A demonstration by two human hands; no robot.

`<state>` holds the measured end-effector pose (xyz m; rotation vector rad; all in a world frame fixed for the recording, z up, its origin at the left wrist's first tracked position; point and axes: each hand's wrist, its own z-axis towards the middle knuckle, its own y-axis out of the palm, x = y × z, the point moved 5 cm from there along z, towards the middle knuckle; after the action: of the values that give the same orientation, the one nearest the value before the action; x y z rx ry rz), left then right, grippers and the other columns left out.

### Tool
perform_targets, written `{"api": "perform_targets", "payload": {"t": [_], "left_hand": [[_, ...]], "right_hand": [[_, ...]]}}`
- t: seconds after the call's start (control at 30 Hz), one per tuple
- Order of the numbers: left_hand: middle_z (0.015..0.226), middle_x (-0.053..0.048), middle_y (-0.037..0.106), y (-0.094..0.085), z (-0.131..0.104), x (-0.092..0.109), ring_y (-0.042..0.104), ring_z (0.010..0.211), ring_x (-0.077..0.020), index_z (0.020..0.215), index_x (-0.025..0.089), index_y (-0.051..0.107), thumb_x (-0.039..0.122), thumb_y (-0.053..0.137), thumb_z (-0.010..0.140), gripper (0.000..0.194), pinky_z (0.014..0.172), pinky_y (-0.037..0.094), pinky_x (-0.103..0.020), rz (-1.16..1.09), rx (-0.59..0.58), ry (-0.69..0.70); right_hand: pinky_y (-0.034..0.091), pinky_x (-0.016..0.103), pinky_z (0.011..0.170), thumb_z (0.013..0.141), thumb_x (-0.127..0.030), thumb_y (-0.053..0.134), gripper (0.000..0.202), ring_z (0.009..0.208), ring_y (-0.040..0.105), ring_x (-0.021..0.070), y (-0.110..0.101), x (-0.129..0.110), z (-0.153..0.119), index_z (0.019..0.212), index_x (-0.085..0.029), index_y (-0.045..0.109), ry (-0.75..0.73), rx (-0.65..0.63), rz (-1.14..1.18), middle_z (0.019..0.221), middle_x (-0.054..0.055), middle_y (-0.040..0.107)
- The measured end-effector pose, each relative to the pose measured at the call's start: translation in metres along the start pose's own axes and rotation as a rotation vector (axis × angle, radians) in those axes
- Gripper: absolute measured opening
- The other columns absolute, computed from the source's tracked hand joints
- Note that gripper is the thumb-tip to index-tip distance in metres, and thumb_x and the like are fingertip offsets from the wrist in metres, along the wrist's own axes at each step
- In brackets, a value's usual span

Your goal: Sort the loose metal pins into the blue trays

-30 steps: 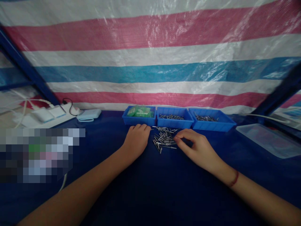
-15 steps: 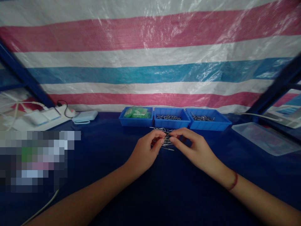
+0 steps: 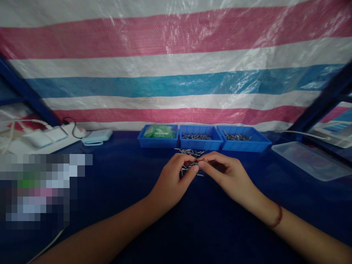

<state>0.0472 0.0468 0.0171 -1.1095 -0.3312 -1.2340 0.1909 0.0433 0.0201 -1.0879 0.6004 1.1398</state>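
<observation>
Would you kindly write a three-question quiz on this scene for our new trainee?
1. Fill in the blank: the left hand and the right hand come together at a loose pile of metal ____.
2. True or false: a dark red wristband is on the left wrist.
3. How many blue plastic bins stand in the row behind the pile?

Key:
1. Rivets.
2. False; the dark red wristband is on the right wrist.
3. Three.

Slim silvery metal pins (image 3: 189,151) lie crisscrossed in a loose heap on the dark blue tabletop (image 3: 209,223).
</observation>
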Motion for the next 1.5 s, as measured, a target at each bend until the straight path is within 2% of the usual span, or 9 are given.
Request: {"api": "perform_targets", "payload": {"t": [0.1, 0.27, 0.6, 1.03, 1.3, 1.5], "left_hand": [[0.096, -0.004, 0.059, 0.001, 0.001, 0.001, 0.057, 0.092, -0.0163, 0.094, 0.019, 0.060, 0.020, 0.052, 0.088, 0.010, 0.084, 0.044, -0.030, 0.009, -0.035, 0.023], [0.096, -0.004, 0.059, 0.000, 0.001, 0.003, 0.056, 0.095, -0.0168, 0.092, 0.018, 0.059, 0.019, 0.050, 0.089, 0.009, 0.086, 0.043, -0.031, 0.005, -0.030, 0.054], [0.095, -0.004, 0.059, -0.001, 0.000, 0.006, 0.055, 0.095, -0.0178, 0.090, 0.019, 0.058, 0.019, 0.046, 0.090, 0.012, 0.087, 0.043, -0.033, 0.021, -0.045, 0.064], [0.088, 0.000, 0.065, -0.005, 0.000, 0.002, 0.059, 0.082, -0.0146, 0.091, 0.019, 0.058, 0.019, 0.053, 0.085, 0.008, 0.078, 0.045, -0.028, 0.010, 0.027, -0.044], [0.085, -0.001, 0.065, -0.009, 0.001, 0.003, 0.059, 0.080, -0.0145, 0.087, 0.019, 0.058, 0.017, 0.056, 0.081, 0.007, 0.076, 0.046, -0.027, -0.023, 0.103, -0.020], [0.082, 0.000, 0.063, -0.010, 0.000, 0.006, 0.058, 0.077, -0.0142, 0.085, 0.019, 0.057, 0.020, 0.058, 0.081, 0.004, 0.074, 0.046, -0.027, -0.043, 0.093, -0.016]], "right_hand": [[0.048, 0.030, 0.066, 0.079, -0.033, 0.062, 0.013, 0.074, 0.062, 0.0162, 0.000, -0.002, 0.000, 0.085, -0.023, 0.068, -0.016, -0.002, 0.022, 0.083, 0.002, 0.068], [0.048, 0.030, 0.070, 0.080, -0.031, 0.062, 0.012, 0.079, 0.062, 0.0167, 0.000, -0.008, -0.001, 0.084, -0.022, 0.068, -0.051, -0.004, 0.025, 0.081, 0.002, 0.066], [0.047, 0.030, 0.063, 0.079, -0.033, 0.063, 0.013, 0.071, 0.060, 0.0159, -0.002, -0.009, -0.002, 0.082, -0.021, 0.065, -0.058, 0.044, -0.017, 0.077, 0.002, 0.065], [0.047, 0.029, 0.062, 0.079, -0.030, 0.062, 0.011, 0.069, 0.059, 0.0150, -0.002, -0.009, -0.002, 0.084, -0.021, 0.065, -0.078, 0.039, -0.038, 0.078, 0.002, 0.064], [0.045, 0.028, 0.058, 0.080, -0.031, 0.061, 0.011, 0.065, 0.058, 0.0142, -0.001, -0.008, 0.000, 0.081, -0.021, 0.066, -0.062, 0.006, -0.101, 0.075, 0.002, 0.064], [0.048, 0.029, 0.066, 0.079, -0.029, 0.062, 0.008, 0.076, 0.060, 0.0151, 0.004, -0.009, -0.001, 0.081, -0.023, 0.068, -0.122, -0.030, -0.087, 0.083, 0.003, 0.063]]}}
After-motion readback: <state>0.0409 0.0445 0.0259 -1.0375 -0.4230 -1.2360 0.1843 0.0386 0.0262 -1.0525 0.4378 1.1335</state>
